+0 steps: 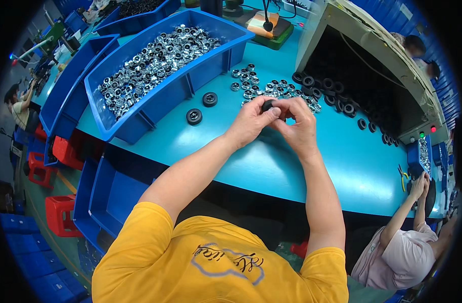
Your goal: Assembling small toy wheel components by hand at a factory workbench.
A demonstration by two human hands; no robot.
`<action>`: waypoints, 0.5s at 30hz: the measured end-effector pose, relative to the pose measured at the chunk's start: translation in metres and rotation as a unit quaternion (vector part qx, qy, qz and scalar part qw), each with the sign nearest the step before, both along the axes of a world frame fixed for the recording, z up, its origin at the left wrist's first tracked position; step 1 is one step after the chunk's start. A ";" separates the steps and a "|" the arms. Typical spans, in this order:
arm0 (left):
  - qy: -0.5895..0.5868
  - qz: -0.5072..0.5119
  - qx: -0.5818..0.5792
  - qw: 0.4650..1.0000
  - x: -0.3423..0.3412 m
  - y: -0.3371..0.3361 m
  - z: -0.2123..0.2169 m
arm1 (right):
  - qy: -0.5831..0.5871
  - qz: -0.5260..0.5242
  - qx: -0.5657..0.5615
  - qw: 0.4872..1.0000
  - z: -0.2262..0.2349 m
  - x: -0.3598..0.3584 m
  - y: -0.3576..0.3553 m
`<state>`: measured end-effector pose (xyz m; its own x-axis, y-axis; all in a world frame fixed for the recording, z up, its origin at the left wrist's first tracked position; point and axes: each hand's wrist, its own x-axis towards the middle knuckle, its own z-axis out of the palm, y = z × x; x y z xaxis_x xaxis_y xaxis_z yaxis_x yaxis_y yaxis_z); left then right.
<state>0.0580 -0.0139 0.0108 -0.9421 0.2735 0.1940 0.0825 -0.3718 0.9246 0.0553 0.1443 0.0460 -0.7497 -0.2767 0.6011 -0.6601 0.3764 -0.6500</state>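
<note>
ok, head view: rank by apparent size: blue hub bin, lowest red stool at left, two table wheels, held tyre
1. Blue hub bin
2. Lowest red stool
3. Two table wheels, look alike
Held tyre: fingers partly cover it; unsure against wheels

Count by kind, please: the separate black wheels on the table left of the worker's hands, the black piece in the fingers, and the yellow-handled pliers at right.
Black wheels: 2
Black piece in the fingers: 1
Yellow-handled pliers: 1
Total: 4
</note>
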 end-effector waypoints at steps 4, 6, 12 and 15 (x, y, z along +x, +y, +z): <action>-0.084 -0.065 0.131 0.986 -0.002 -0.010 0.006 | -0.130 0.039 -0.162 0.977 0.002 0.000 0.003; -0.094 -0.099 0.153 0.979 -0.004 -0.015 0.004 | -0.111 0.031 -0.125 0.985 -0.001 -0.004 0.007; -0.116 -0.105 0.147 0.977 0.001 -0.010 0.013 | -0.051 0.001 -0.020 0.998 0.006 0.002 -0.001; -0.120 -0.106 0.146 0.976 0.001 -0.008 0.008 | -0.050 -0.019 -0.018 0.998 0.004 0.003 -0.004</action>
